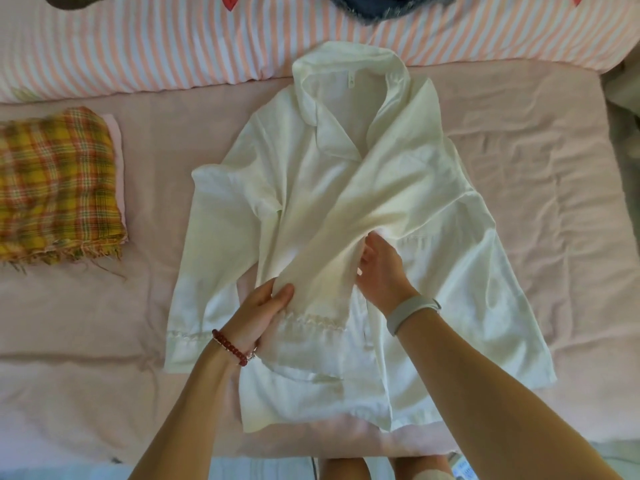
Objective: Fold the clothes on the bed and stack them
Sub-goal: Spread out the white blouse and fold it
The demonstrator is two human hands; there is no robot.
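A white collared shirt lies face up on the pink bed sheet, collar toward the pillow. One sleeve is folded diagonally across the chest down to the lower left. My left hand pinches that sleeve near its lace-trimmed cuff. My right hand grips the same sleeve's right edge a little higher up, fingers curled into the cloth. A folded yellow plaid cloth rests on a folded pink garment at the left.
A pink-and-white striped pillow runs along the far side, with a dark blue garment on top. The bed's near edge is just below the shirt hem. The sheet's right part is bare and wrinkled.
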